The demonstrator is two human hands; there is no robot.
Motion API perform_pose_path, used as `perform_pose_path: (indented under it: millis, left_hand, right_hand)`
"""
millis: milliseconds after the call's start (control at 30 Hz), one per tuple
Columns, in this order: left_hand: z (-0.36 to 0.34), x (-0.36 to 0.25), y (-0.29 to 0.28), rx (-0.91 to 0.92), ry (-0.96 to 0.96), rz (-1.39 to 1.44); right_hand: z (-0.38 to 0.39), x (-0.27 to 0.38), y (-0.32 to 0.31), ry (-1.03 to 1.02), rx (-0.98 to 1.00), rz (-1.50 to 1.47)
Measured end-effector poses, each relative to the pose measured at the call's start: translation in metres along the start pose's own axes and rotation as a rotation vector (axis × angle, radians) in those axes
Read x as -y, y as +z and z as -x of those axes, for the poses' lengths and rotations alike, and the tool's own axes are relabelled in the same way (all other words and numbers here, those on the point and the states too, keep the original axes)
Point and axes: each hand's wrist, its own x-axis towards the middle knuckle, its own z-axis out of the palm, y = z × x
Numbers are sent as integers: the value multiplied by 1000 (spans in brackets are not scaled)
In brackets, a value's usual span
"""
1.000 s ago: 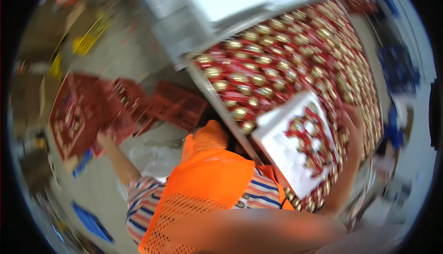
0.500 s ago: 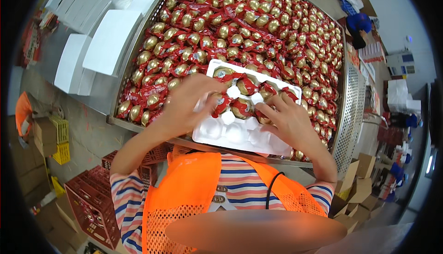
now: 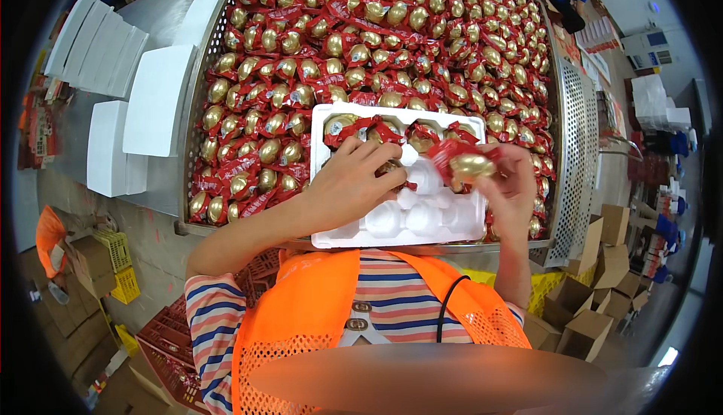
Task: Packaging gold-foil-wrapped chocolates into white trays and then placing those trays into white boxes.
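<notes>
Gold-wrapped candy pinched in right hand fingers above white tray.

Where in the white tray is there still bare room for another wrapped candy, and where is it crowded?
In the white moulded tray, the empty cups lie along the near edge, between the left hand and the right hand. The far row is filled with gold-and-red wrapped candies. The metal bin around the tray is packed, with no bare patch.

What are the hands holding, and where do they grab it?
Right hand pinches a gold candy around its middle; left hand presses another candy into the white tray.
</notes>
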Motion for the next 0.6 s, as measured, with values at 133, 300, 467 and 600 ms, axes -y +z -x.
perform_pose_path:
  millis: [133,300,467,600]
  left_hand:
    - [-1,-4,-1,15,-1,-39]
    - [-3,-5,-7,84,-12,-7]
    - [-4,-8,-7,28,-36,9]
    - [-4,-10,-5,39,-43,-5]
  right_hand:
    - [-3,17,-5,152,-217,-257]
    - [3,13,17,87,4,193]
    - [-6,37,26,21,155,697]
    - [-27,46,33,-74,388,890]
